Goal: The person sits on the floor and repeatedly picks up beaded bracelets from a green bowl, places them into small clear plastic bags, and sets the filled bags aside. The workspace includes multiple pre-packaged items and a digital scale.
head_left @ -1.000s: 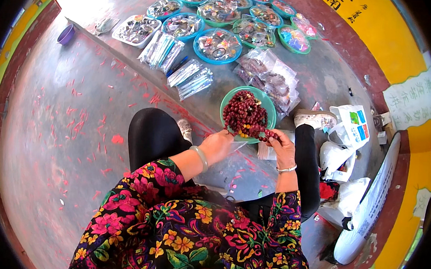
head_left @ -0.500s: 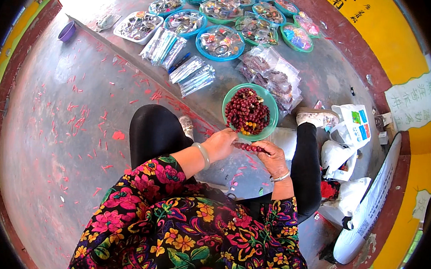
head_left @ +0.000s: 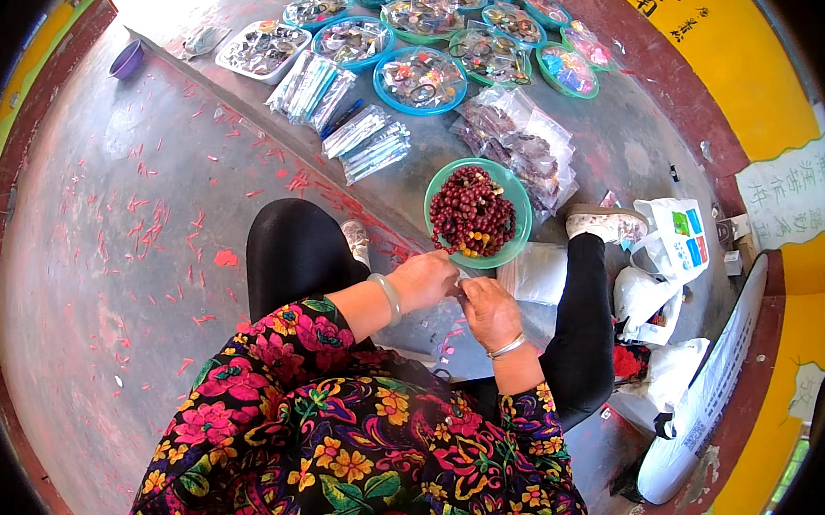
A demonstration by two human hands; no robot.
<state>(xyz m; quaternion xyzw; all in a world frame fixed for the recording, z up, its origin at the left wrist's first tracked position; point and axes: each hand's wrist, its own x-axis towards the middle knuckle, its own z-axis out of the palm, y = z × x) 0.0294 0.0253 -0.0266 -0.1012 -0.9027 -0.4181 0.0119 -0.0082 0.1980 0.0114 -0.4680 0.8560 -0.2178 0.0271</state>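
Note:
My left hand (head_left: 425,282) and my right hand (head_left: 492,314) meet just in front of a green bowl (head_left: 525,217). Fingers on both are closed and pinched together at the tips. Whatever lies between them is hidden behind the fingers; no beads show there. Inside the bowl is a heap of dark red bead strings (head_left: 467,209), with some yellow beads (head_left: 476,242) at its near side. The left fingertips are close to the bowl's near rim.
Beyond the bowl lie clear plastic packets (head_left: 523,146) of dark items and bundles of slim packets (head_left: 367,143). Several filled basins (head_left: 421,81) stand farther back. White bags (head_left: 646,300) are at the right, a purple bucket (head_left: 127,61) at far left. Red scraps litter the floor.
The dark red bead strand that stretched between my hands no longer shows. My right hand has moved left and turned inward, up against my left hand, which has barely moved.

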